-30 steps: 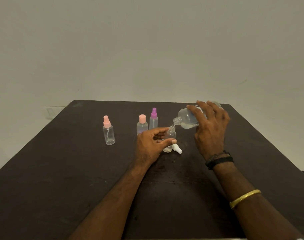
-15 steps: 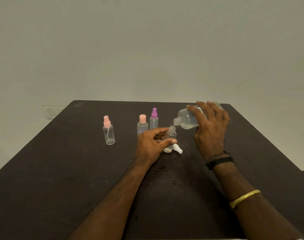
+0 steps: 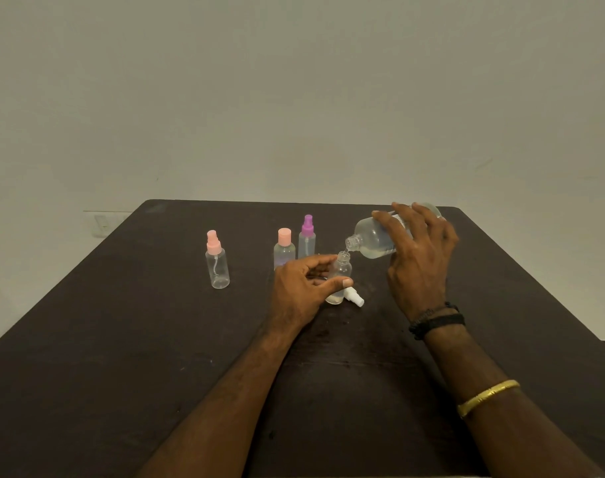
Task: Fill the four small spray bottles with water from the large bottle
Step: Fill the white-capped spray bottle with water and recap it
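Your right hand (image 3: 420, 260) grips the tilted big bottle (image 3: 375, 240), its mouth just above the open small bottle (image 3: 339, 281) pinched by your left hand (image 3: 303, 293). Tilt further and water could overshoot that narrow neck, wetting your fingers.

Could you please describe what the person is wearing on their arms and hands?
Both forearms are bare, with no sleeves or gloves. The right wrist carries dark braided bands, and a gold bangle sits further up that forearm. The left hand and its arm carry nothing.
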